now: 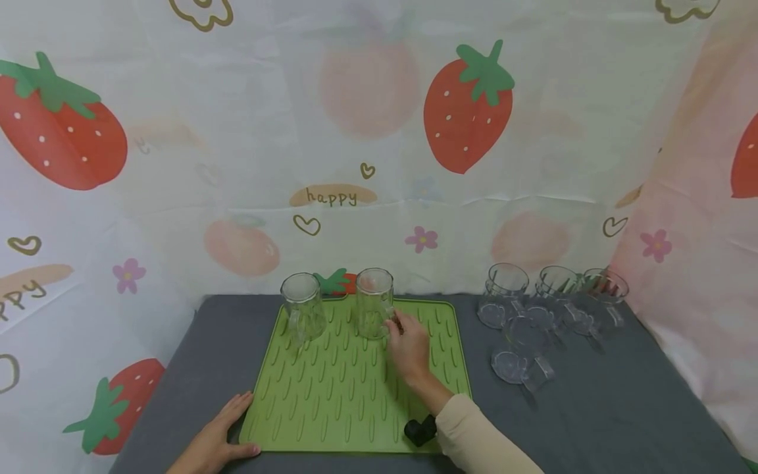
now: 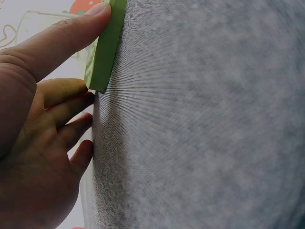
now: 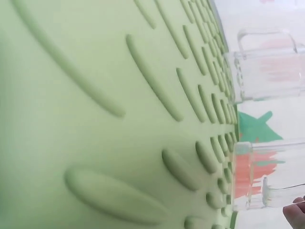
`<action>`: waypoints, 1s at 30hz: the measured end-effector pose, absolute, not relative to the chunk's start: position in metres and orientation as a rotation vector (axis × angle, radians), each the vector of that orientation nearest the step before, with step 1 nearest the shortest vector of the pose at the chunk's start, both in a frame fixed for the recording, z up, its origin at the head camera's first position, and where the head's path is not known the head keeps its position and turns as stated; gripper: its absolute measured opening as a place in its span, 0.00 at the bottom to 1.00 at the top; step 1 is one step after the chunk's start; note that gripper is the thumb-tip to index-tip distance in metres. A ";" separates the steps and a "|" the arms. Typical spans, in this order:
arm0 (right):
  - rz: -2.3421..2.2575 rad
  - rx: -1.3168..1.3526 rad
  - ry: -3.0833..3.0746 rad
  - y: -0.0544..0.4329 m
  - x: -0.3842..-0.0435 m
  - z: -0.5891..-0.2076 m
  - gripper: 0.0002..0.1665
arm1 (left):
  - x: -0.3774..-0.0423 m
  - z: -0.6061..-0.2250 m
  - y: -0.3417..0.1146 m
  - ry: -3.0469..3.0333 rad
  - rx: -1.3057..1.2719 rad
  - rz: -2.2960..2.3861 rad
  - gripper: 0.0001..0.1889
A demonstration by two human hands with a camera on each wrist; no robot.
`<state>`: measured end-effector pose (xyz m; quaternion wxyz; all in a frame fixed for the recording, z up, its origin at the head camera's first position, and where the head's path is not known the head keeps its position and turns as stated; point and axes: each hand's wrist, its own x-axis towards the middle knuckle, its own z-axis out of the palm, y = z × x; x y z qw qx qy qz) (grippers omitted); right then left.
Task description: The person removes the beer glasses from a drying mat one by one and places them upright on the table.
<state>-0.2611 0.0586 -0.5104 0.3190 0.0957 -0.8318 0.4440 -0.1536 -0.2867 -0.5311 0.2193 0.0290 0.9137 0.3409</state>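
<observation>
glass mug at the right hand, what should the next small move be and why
I'd probably loosen the right hand's grip and ease back from the handle: the glass mug appears to stand on the green mat, apart from the other mug, while the left hand touches the mat's edge.

From above the table (image 1: 592, 421), the head view looks forward and down over a green mat (image 1: 331, 395) to patterned cloth (image 1: 266, 151). The left wrist view lies sideways, very near the left hand (image 2: 43, 133) and the mat's edge; the right wrist view, also sideways, looks low across the mat toward two glass mugs (image 3: 267, 76) (image 3: 252, 176) the head view shares.
</observation>
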 end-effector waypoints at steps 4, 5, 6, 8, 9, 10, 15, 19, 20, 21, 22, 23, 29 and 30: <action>1.132 0.276 -2.191 0.063 -0.262 -0.508 0.11 | -0.155 -0.531 -0.287 2.527 0.067 0.937 0.53; 1.122 0.286 -2.190 0.064 -0.262 -0.508 0.11 | -0.155 -0.532 -0.287 2.528 0.066 0.935 0.53; 1.110 0.293 -2.194 0.065 -0.262 -0.508 0.11 | -0.155 -0.532 -0.287 2.526 0.065 0.936 0.53; 1.094 0.306 -2.199 0.067 -0.261 -0.507 0.11 | -0.154 -0.532 -0.287 2.524 0.068 0.939 0.53; 1.091 0.310 -2.201 0.068 -0.261 -0.508 0.11 | -0.154 -0.532 -0.287 2.524 0.070 0.943 0.53; 1.090 0.313 -2.203 0.069 -0.260 -0.507 0.12 | -0.153 -0.532 -0.287 2.523 0.074 0.947 0.53; 1.093 0.353 -2.198 0.076 -0.258 -0.504 0.12 | -0.152 -0.532 -0.287 2.530 0.078 0.954 0.53; 1.144 0.399 -2.177 0.082 -0.256 -0.498 0.12 | -0.152 -0.532 -0.287 2.539 0.074 0.948 0.53; 1.162 0.405 -2.175 0.084 -0.255 -0.497 0.12 | -0.152 -0.532 -0.286 2.540 0.072 0.947 0.53; 1.182 0.408 -2.177 0.086 -0.254 -0.496 0.12 | -0.152 -0.532 -0.286 2.540 0.072 0.947 0.53; 1.195 0.410 -2.179 0.087 -0.253 -0.496 0.12 | -0.152 -0.532 -0.286 2.541 0.070 0.946 0.53; 1.207 0.412 -2.181 0.089 -0.252 -0.495 0.12 | -0.153 -0.531 -0.286 2.541 0.069 0.946 0.53; 1.234 0.436 -2.175 0.097 -0.247 -0.487 0.13 | -0.152 -0.532 -0.287 2.538 0.072 0.958 0.53; 1.226 0.446 -2.173 0.098 -0.246 -0.485 0.13 | -0.152 -0.532 -0.287 2.538 0.075 0.961 0.53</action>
